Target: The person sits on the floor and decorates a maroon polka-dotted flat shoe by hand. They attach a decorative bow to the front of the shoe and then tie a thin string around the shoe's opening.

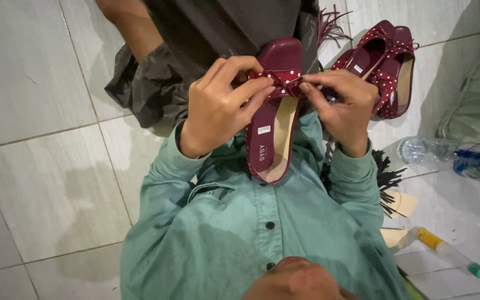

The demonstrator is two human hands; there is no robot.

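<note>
Two hands up close over one dark red shoe (pixel 273 130), held above the lap. Left hand (pixel 218 105) on the left side of the shoe, fingers curled round, grip pinching the left end of a red bow with white dots (pixel 280 80). Right hand (pixel 345 105) on the right side, grip pinching the other end of the same bow between thumb and fingertips. Bow lying across the top of the shoe, near the toe. Toe of the shoe pointing away from the body, heel close to the chest. Pale tan inside the shoe, with a small white tag on the lining.

Green button shirt (pixel 251 233) below, sleeves reaching to both wrists. Dark grey cloth (pixel 195 39) over the knees, behind the shoe.

More red shoes with white dots (pixel 384 64) on the floor to the right, just beside the right hand, stacked against each other; hard to count them from here, maybe two or three. Clear plastic bottle (pixel 456 158) lying on its side further right, well apart from the hands. Tube with a yellow band and green cap (pixel 451 255) lying on the floor near the bottom right. Black spiky bits (pixel 387 183) by the right elbow. Pale grey tile floor (pixel 40 139) all around.
</note>
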